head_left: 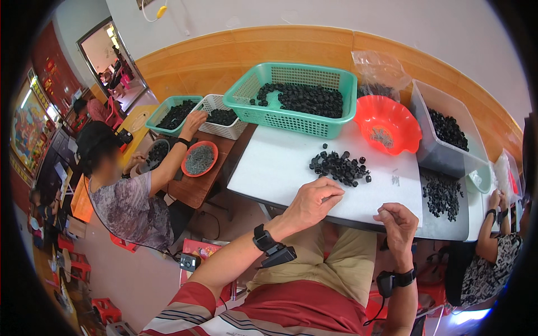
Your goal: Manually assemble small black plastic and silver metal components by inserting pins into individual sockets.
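Head view. Left hand (311, 203) is seen lower centre, curled over, fingertips pressed together on the near edge of the white table (269, 168); whether anything is pinched cannot be told. Right hand (397, 223) is held lower right, just off the table edge, fingers closed into a loose fist; a small part may be gripped, but it is too small to confirm. Black bands with small devices are worn on both wrists.

A pile of small black parts (340, 167) is laid mid-frame on the table, just above the left hand and apart from it. A few tiny grey bits (395, 180) are scattered right of the pile.

A green basket (246, 89) with more black parts is placed upper centre, at the far end of the table. An orange bowl (412, 126) with a little grey stuff inside is set to its right. A clear bag (379, 70) is propped behind the bowl. A clear bin (431, 151) of black parts is seen at upper right, with loose black parts (441, 194) spread on a grey tray below it.

Left of frame: a person (131, 201) is seated at a brown table (193, 190), one hand reached into a white basket (216, 115); a second green basket (159, 117) and a red dish (199, 159) are beside it. Right edge: another person's arm (488, 224) is partly seen.
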### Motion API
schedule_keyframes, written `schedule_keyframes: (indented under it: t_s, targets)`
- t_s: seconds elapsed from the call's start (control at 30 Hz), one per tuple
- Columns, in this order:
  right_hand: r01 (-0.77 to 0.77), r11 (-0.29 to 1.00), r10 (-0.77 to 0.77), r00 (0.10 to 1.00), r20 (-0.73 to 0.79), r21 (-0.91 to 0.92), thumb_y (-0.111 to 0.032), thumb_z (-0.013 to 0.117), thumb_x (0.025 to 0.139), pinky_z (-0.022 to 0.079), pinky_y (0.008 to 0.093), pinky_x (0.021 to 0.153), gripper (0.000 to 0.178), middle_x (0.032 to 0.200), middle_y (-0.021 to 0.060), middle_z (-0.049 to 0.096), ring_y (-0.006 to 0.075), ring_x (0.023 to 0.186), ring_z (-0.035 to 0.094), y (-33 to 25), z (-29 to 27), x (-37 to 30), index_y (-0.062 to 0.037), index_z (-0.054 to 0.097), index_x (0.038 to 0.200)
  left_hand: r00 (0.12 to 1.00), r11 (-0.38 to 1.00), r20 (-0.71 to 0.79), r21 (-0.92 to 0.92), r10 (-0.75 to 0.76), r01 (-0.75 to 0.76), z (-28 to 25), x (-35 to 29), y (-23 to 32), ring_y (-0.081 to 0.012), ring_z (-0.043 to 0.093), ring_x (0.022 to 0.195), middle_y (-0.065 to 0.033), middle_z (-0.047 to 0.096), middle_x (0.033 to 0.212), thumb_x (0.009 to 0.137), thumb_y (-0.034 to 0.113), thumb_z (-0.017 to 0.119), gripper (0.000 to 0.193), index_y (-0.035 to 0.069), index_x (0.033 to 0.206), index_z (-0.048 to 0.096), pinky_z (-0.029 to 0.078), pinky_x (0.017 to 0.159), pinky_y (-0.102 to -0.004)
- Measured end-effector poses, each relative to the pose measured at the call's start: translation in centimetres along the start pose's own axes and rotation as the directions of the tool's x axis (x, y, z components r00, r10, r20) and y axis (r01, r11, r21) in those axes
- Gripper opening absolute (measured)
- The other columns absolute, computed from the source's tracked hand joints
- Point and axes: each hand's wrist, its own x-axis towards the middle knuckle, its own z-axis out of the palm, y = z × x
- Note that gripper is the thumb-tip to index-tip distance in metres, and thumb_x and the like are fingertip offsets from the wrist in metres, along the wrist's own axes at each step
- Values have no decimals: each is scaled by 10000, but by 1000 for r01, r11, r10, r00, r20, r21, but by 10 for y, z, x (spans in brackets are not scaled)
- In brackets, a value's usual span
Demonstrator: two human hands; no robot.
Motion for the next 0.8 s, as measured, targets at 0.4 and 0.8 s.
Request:
schedule_keyframes:
  t_s: [0.4,0.8]
  targets:
    - [94,995,-94,996,2,27,63,668,952,586,266,754,112,1010,90,702,138,848,693,-8,16,6,52,706,1057,970,944,127,-231,-210,235,14,3,12,-91,653,961,-55,708,1106,922,-14,728,193,-2,1112,760,541,839,-229]
    - [185,983,-184,982,43,-9,43,731,914,536,261,712,144,999,87,695,131,833,651,-1,21,2,19,739,1056,925,860,235,-356,-297,367,36,0,35,-123,686,1005,-104,716,1126,891,-36,764,380,-19,1241,618,599,899,-272]
